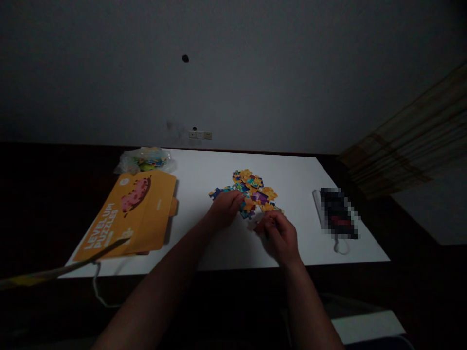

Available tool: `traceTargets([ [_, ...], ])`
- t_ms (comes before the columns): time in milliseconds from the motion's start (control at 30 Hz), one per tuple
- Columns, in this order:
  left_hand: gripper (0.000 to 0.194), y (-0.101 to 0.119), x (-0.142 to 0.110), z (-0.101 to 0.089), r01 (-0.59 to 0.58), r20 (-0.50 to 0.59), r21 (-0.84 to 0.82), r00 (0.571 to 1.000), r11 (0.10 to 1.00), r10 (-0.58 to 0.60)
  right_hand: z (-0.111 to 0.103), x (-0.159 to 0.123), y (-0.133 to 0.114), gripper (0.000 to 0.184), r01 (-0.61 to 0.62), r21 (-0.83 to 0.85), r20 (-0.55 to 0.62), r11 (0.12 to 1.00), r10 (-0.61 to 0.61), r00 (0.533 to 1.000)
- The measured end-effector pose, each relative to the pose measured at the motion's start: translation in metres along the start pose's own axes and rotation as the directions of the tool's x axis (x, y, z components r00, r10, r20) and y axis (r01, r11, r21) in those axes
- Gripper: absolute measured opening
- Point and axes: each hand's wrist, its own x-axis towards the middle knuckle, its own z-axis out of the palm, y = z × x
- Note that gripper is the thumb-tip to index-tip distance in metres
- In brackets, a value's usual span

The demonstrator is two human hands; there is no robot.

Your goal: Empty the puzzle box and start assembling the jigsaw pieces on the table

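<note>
A loose pile of colourful jigsaw puzzle pieces (260, 197), mostly yellow, blue and purple, lies on the white table (204, 170). My left hand (225, 209) is closed at the pile's near left side, its fingertips pinched together; whatever they may hold is hidden. Lower and to the right, my right hand (281, 236) pinches a puzzle piece (260, 225) just in front of the pile. Part of that piece looks pale and part reddish, and the fingers cover the rest.
A yellow puzzle box (146, 214) lies at the left, with a clear plastic bag (146, 160) of more pieces behind it. On the right rests a blurred-out dark object (337, 214) with a cord. The wall with sockets (200, 134) stands behind; a curtain (394, 150) hangs right.
</note>
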Motion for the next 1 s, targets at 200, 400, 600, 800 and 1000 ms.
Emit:
traceTargets([
  [200,0.029,0.006,-0.003,-0.005,0.021,-0.118,-0.088,0.993,0.996,-0.031,-0.001,0.009,-0.018,0.03,-0.026,0.252,0.237,0.967,-0.035,0.971],
  [400,0.031,0.023,-0.004,-0.026,0.094,-0.156,-0.129,0.981,0.987,-0.114,0.01,0.018,-0.014,0.031,0.085,0.083,0.128,0.993,-0.095,0.987],
  [600,0.029,0.034,-0.043,-0.04,0.211,-0.177,-0.158,0.955,0.965,-0.238,0.009,0.011,-0.008,0.023,-0.025,0.158,0.065,0.987,0.015,0.998],
  [800,0.045,0.027,-0.087,-0.026,0.296,-0.192,-0.618,0.841,0.728,-0.506,0.01,0.01,-0.01,0.018,-0.063,0.098,0.132,0.993,0.05,0.99],
  [1000,0.047,0.034,-0.094,-0.013,0.336,-0.111,-0.501,0.889,0.797,-0.445,0.013,0.008,-0.011,0.031,-0.086,0.055,0.165,0.995,0.076,0.983],
])
